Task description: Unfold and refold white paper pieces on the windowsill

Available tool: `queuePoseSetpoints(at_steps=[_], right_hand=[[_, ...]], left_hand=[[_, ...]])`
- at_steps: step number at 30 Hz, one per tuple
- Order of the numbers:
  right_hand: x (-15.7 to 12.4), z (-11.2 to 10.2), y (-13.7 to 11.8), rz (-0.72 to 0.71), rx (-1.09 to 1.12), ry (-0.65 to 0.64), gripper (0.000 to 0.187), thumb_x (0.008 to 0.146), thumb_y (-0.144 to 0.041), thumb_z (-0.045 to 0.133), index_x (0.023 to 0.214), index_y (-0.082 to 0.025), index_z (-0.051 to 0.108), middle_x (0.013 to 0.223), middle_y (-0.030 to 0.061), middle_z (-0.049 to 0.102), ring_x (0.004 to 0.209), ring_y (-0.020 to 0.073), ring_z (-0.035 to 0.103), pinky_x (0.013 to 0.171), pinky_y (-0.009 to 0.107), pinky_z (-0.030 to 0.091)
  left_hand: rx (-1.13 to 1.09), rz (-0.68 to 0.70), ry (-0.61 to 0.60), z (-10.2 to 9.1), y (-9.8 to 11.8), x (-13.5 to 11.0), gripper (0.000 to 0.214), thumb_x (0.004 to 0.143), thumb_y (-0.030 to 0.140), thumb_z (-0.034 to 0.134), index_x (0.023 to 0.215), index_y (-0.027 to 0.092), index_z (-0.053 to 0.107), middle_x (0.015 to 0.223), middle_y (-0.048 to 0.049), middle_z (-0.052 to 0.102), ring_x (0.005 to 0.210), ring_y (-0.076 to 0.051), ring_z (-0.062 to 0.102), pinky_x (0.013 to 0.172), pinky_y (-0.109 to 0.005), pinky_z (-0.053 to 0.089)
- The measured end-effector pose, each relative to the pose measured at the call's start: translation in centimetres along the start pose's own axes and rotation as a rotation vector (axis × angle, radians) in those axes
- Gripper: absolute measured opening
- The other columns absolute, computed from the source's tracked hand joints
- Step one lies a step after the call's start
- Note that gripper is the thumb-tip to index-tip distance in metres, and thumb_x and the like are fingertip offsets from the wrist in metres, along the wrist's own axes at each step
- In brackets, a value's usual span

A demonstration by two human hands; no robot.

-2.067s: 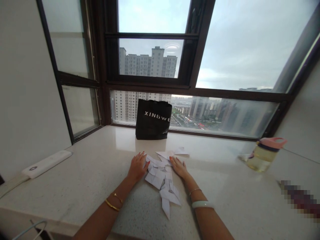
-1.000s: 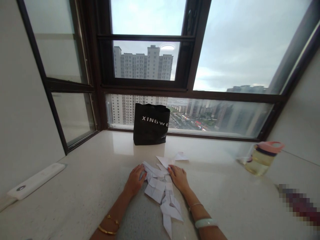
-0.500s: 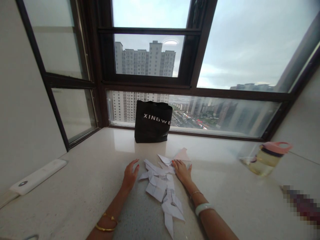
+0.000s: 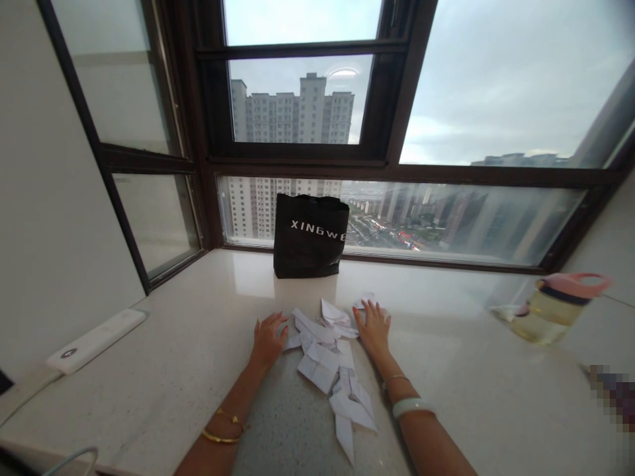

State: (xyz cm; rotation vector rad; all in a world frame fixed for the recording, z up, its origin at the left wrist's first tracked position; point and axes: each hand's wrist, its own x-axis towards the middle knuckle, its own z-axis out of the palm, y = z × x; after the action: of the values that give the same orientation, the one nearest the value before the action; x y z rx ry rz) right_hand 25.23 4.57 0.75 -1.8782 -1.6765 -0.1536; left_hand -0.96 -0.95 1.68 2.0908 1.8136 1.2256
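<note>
Folded white papers [image 4: 318, 369] lie overlapped in a loose strip on the worktop [image 4: 288, 443], a pointed piece nearest us, and beyond it we note the left hand [image 4: 269, 340] beside the strip's left edge, fingers loosely parted, with no visible hold. Farther on, the right hand [image 4: 373, 327] is spread wide over a separate paper [image 4: 368, 296], contact unconfirmed, with the black bag [image 4: 310, 244] upright behind. We judge the step in hand to be arranging the papers; the next move would call for light fingertips at loose edges.
</note>
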Motion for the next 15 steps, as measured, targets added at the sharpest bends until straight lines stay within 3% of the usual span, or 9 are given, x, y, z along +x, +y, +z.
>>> queuePoseSetpoints(at_steps=[3,7,15], right_hand=[[0.09,0.51,0.17,-0.010,-0.073,-0.152,0.052,0.086,-0.044,0.020,0.130,-0.020,0.030,0.135,0.0084,0.033,0.127,0.0252,0.017,0.097,0.055,0.010],[-0.06,0.70,0.24,-0.076,-0.086,-0.282,0.050,0.087,-0.043,0.018,0.130,-0.022,0.031,0.133,0.0081,0.037,0.124,0.0242,0.025,0.097,0.054,0.011],[0.70,-0.20,0.00,0.046,-0.010,-0.100,0.045,0.085,-0.046,0.026,0.115,-0.021,0.049,0.113,0.0074,0.056,0.109,0.0235,0.043,0.096,0.048,0.016]], left_hand=[[0.062,0.021,0.028,-0.43,0.23,0.02,0.025,0.074,0.023,0.047,0.095,0.024,0.060,0.113,-0.0062,0.058,0.111,-0.027,0.045,0.100,-0.057,0.009],[0.115,0.076,0.015,-0.49,0.49,0.12,0.025,0.076,0.023,0.046,0.098,0.025,0.058,0.115,-0.0059,0.056,0.112,-0.024,0.044,0.101,-0.055,0.010],[0.054,0.084,-0.053,0.05,0.42,0.14,0.028,0.078,0.026,0.043,0.101,0.022,0.058,0.109,-0.0077,0.059,0.109,-0.024,0.047,0.098,-0.053,0.023]])
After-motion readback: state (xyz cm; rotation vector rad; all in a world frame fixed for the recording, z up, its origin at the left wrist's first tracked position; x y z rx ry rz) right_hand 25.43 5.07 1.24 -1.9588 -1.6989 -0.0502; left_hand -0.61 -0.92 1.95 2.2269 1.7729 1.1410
